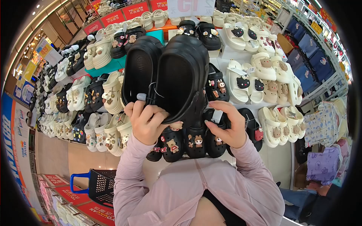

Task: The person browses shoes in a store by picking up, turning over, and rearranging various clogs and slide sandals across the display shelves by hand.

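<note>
A pair of black clogs [182,75], joined by a thin loop, is held up in the middle of the view, with the openings facing me. My left hand [146,119] grips the pair at its lower left edge, fingers curled over the rim beside a small grey tag [141,96]. To the right of the clogs, my right hand [227,124] has thumb and fingers spread apart, close to a white tag [217,116] on a black charm-covered clog. Below the held pair are more black clogs with bear and doll charms [172,144].
Tiered rows of white and black clogs [112,92] fill the display around. A dark basket with a blue handle [102,185] is at the lower left. Folded clothes [322,162] lie at the right, near a person's jeans [298,199].
</note>
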{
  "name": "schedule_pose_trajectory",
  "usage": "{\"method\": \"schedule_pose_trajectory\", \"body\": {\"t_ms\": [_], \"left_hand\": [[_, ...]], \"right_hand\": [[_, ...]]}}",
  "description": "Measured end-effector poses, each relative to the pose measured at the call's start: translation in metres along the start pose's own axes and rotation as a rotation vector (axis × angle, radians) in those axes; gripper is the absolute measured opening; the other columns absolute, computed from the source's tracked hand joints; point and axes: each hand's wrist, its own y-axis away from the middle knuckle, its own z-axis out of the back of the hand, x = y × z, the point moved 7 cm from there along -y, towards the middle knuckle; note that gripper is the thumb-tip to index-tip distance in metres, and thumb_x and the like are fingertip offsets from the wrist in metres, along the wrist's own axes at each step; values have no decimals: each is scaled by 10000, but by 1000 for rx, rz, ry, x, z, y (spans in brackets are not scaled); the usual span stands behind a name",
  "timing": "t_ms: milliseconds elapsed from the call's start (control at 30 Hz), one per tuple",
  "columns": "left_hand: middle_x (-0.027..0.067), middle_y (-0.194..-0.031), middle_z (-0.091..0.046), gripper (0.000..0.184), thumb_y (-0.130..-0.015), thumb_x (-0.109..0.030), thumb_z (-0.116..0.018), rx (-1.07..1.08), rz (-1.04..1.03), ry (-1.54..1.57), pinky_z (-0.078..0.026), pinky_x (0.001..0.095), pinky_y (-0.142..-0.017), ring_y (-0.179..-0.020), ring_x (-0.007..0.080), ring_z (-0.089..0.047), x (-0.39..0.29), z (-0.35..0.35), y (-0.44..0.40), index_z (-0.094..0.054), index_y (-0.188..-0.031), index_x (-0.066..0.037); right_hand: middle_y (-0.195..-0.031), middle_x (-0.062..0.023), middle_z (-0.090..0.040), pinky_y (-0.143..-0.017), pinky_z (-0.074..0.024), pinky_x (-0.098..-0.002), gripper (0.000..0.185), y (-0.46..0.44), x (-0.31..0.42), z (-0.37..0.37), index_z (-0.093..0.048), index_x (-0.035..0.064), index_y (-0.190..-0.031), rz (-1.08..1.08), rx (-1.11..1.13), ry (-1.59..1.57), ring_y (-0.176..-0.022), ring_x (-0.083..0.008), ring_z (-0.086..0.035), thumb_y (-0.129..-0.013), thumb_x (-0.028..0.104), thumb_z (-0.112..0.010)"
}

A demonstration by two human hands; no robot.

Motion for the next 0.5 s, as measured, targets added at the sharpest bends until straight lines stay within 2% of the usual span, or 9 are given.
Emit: {"method": "schedule_pose_trajectory", "body": {"t_ms": [133, 200, 333, 467, 500], "left_hand": [[-59, -815, -591, 235, -525, -167, -709, 27, -90, -75, -268, 354, -771, -791, 186, -472, -12, -1, 9, -670, -756, -147], [-63, -820, -592, 221, -532, -167, -704, 16, -132, -91, -269, 353, -769, -805, 184, -476, -17, 1, 12, -675, -751, -155], [-83, -834, -606, 178, -559, -157, -679, -42, -200, -124, -269, 347, -760, -877, 193, -506, -26, 5, 18, -683, -735, -185], [-93, -840, -621, 174, -554, -185, -666, -72, -256, -151, -268, 341, -753, -916, 203, -520, -34, 15, 21, -678, -727, -195], [-93, -840, -621, 174, -554, -185, -666, -69, -251, -153, -268, 341, -753, -916, 203, -520, -35, 16, 21, -678, -727, -195]], "right_hand": [[-1088, -167, -600, -811, -505, -336, 453, -3, 18, 17, -571, 8, -1086, 78, -105, -27, -947, -282, -623, -673, 21, -756], [-1104, -191, -586, -804, -507, -344, 462, -7, 35, 25, -571, 10, -1080, 233, -182, 47, -962, -296, -616, -661, 18, -765], [-1203, -216, -493, -750, -506, -332, 492, -2, 48, 27, -572, 52, -1090, 351, -300, 58, -865, -259, -587, -650, 63, -792], [-1157, -208, -494, -725, -493, -367, 431, 14, 66, 23, -608, 68, -1019, 444, -296, 160, -882, -295, -579, -638, 91, -806], [-1127, -222, -516, -711, -499, -376, 407, 19, 70, 21, -615, 31, -1023, 520, -311, 84, -873, -319, -585, -654, 65, -783]]}}
